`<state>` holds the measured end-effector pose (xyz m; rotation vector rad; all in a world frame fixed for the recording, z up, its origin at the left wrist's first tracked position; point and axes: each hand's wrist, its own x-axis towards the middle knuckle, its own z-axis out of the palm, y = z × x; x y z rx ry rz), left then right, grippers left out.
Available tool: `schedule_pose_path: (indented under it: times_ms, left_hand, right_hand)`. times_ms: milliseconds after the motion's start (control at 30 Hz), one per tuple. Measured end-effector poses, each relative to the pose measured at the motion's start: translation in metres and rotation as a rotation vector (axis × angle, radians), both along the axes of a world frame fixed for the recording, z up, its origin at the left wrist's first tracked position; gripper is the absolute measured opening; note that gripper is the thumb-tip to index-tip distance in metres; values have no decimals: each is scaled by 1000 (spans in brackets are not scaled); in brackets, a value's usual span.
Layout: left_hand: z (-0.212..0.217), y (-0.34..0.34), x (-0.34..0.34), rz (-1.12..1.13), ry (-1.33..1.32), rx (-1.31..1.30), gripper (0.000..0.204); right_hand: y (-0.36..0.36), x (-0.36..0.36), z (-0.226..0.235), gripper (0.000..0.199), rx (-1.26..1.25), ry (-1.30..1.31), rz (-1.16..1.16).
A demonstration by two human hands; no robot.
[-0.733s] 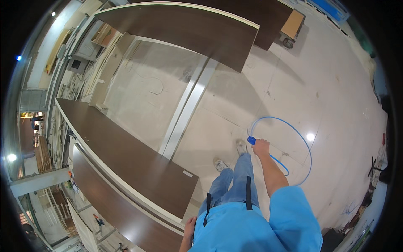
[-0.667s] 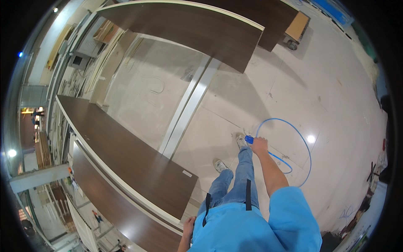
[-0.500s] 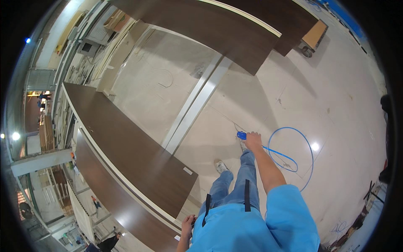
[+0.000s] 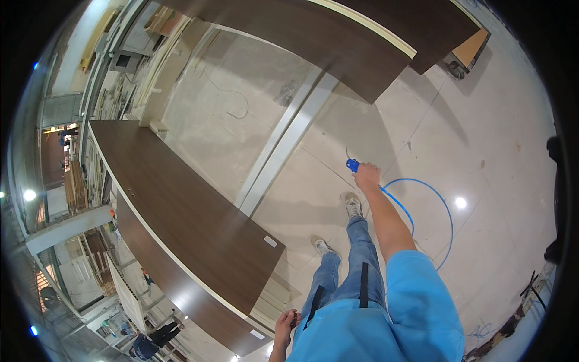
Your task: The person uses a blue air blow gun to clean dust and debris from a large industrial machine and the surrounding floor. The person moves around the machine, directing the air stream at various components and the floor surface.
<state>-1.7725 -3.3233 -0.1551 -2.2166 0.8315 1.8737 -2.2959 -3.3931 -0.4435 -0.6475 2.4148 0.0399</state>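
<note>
My right hand [image 4: 367, 176] is stretched forward and shut on a blue air gun [image 4: 352, 165] with a thin metal nozzle pointing ahead. A blue hose [image 4: 443, 208] runs back from it and loops over the pale floor to my right. My left hand [image 4: 285, 324] hangs open at my side, right next to the end of a stack of long dark brown panels [image 4: 181, 211], holding nothing. My legs and shoes are below the gun.
A second stack of dark brown panels [image 4: 338, 36] lies ahead at the top. A pale strip [image 4: 283, 142] runs across the floor between the stacks. Shelving and machines [image 4: 120, 54] stand at the far left. A person [image 4: 148, 344] is at the bottom left.
My right hand with the air gun has swung forward and left, toward the pale strip. The view has shifted, and I have stepped on between the panel stacks.
</note>
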Motion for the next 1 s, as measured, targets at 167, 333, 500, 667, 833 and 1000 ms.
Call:
schedule_pose_path:
  times_ms: [167, 333, 500, 667, 833, 1000]
  left_hand:
    - [2, -7, -22, -15, 6, 6, 32]
    - [1, -13, -29, -41, -16, -1, 31]
    - [0, -11, -30, -15, -3, -26, 31]
    - [-4, -2, -41, -14, -23, -39, 33]
    - [-15, 7, -61, -41, 32, -13, 35]
    - [-29, 8, -75, -96, 106, -26, 37]
  right_hand:
    - [40, -29, -10, 48, 55, 29, -109]
    - [53, -45, -11, 49, 68, 41, -97]
    - [17, -47, -3, 46, -24, -8, 86]
    - [-31, -56, 11, 46, -146, 24, 73]
    - [-17, -79, 28, 45, -121, 85, -6]
    - [71, -99, 37, 42, -50, 77, -174]
